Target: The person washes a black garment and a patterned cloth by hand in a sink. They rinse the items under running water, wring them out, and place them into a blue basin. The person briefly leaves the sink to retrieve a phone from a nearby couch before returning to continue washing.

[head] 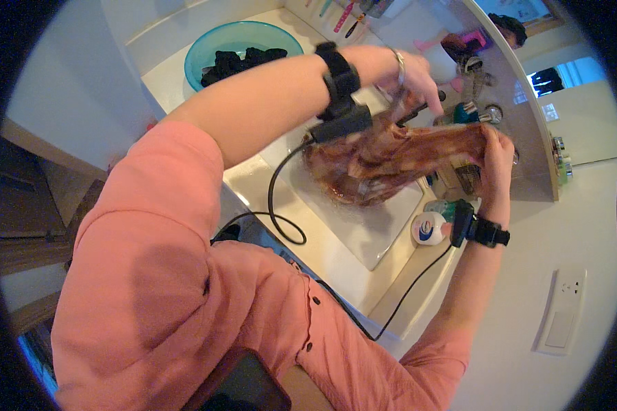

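Note:
In the head view, a wet, brown, patterned cloth [370, 159] hangs bunched over the white rectangular basin [360, 236]. My right hand [496, 149] grips its far right end, stretching that part out. Beyond the bunched part, my left hand [416, 77] is beside the dark faucet [414, 115], fingers pointing down. It is blurred, and whether it holds the faucet or any cloth cannot be made out. A bangle and a black wrist strap [342, 77] circle the left wrist; another black strap [488, 232] is on the right.
A turquoise plastic tub [193, 64] with dark cloth inside stands on the counter at upper left. A white bottle [428, 228] stands right of the basin. Black cables [271, 195] loop from both wrist devices. A mirror [493, 67] rises behind; a wall socket [560, 308] is at right.

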Demonstrator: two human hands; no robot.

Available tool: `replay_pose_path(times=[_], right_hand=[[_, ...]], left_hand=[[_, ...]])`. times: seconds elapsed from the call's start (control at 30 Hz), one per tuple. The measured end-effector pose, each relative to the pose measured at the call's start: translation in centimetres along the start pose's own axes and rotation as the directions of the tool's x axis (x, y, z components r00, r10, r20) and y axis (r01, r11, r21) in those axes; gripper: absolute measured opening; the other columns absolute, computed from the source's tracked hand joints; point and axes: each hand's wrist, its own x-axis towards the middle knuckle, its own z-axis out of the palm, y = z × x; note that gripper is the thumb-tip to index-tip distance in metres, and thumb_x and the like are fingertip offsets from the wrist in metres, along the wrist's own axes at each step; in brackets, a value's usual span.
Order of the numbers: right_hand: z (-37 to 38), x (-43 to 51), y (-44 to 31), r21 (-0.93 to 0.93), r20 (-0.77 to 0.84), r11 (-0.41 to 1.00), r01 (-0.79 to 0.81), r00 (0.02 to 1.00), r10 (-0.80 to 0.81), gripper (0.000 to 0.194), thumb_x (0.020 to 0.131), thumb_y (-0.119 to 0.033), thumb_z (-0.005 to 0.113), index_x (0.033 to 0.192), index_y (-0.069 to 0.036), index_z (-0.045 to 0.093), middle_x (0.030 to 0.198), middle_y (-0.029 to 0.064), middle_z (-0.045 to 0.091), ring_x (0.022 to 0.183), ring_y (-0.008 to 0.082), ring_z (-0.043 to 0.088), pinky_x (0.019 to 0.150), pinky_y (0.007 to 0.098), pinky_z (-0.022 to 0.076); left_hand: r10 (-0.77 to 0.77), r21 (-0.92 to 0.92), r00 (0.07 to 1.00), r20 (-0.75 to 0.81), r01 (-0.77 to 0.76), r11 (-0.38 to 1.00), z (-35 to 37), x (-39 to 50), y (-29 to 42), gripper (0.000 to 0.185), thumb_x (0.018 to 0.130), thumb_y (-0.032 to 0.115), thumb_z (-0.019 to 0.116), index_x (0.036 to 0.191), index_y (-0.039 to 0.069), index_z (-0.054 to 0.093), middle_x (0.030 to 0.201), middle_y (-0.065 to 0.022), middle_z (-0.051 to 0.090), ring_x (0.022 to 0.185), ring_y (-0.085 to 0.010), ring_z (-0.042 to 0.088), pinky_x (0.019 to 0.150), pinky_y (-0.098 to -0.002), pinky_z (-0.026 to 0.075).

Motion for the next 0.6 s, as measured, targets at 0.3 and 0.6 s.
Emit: replay_pose_path(times=[0.3, 0.6], right_hand=[[3.5, -1.6, -1.1, 0.041, 0.136, 0.947, 0.319, 0.937, -0.321, 0.03, 0.085, -0.017, 0.061, 0.109, 0.0, 0.059, 0.094, 0.0052, 0.063, 0.086, 0.0132, 0.06, 0.077, 0.0276, 0.0487], [15.8, -4.0, 16.1, -0.004, 0.598, 0.991, -0.131, 0.794, 0.107, 0.065, 0.072, -0.011, 0.077, 0.128, -0.003, 0.046, 0.124, 0.0067, 0.053, 0.108, 0.0205, 0.053, 0.093, 0.0358, 0.0437]], left_hand=[[0.215, 0.212, 0.93, -0.3, -0.155, 0.965, 5.0, 1.2, 0.9, 0.018, 0.069, 0.012, 0.059, 0.082, -0.001, 0.063, 0.078, -0.0223, 0.064, 0.077, -0.035, 0.064, 0.069, -0.0421, 0.05], [0.423, 0.133, 0.867, -0.264, -0.402, 0.906, 2.4, -1.3, 2.6, 0.021, 0.068, 0.013, 0.063, 0.085, 0.0, 0.064, 0.075, -0.015, 0.066, 0.07, -0.0242, 0.063, 0.066, -0.0364, 0.049]])
